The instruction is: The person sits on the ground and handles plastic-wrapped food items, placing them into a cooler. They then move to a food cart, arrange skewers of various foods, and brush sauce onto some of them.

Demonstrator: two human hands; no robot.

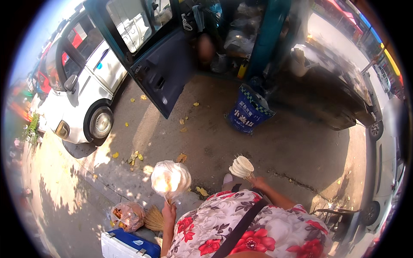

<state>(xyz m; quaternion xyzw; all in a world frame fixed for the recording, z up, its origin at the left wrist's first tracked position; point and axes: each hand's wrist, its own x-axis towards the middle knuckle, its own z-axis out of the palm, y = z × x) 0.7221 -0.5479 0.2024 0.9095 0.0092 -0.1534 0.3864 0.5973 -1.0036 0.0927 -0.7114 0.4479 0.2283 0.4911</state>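
Note:
My left hand [169,211] is closed around the sticks of a bunch of skewers [171,179]. Clear plastic wraps their pale round tops, and sunlight glares on them. In my right hand [260,183] are several thin skewers bearing flat white discs [242,166], stacked close together and uncovered. Both bunches are held up off the ground, well apart, in front of my floral top [222,213]. A straw broom [153,217] is just beside my left wrist. Whether either hand touches anything else cannot be seen.
Ahead, a teal vehicle's open door [164,71] juts over the pavement. A blue printed bag [250,109] stands below the cab opening. At right is a dark cart [326,96]; at left, a white car [77,87]. A blue-lidded cooler box [132,243] and bagged refuse [128,216] lie low left.

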